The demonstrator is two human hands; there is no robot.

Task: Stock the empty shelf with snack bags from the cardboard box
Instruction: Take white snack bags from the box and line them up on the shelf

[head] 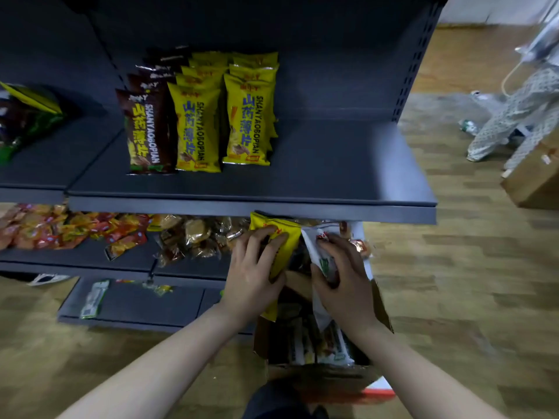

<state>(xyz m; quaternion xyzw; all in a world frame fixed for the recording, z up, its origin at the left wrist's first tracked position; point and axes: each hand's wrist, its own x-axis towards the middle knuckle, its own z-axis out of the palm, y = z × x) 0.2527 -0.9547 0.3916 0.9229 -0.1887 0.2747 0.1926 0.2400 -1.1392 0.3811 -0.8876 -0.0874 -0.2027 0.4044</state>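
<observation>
Dark shelf (302,164), three bag rows, left hand (251,276) gripping yellow bag (287,237), right hand (344,285) gripping white bag (314,240)

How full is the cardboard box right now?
Still partly full: more bags show inside the cardboard box below the yellow bag and white bag.

Yellow snack bag (281,237) top hidden under shelf (251,211) lip; cardboard box (382,309) contents blurred; green bag (18,116) at 9 o'clock cut off.

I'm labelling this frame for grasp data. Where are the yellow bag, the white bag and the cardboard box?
yellow bag (284,246): head view, its upper face beside the left hand's fingers.
white bag (314,247): head view, its upper part.
cardboard box (381,306): head view, its right flap.
</observation>
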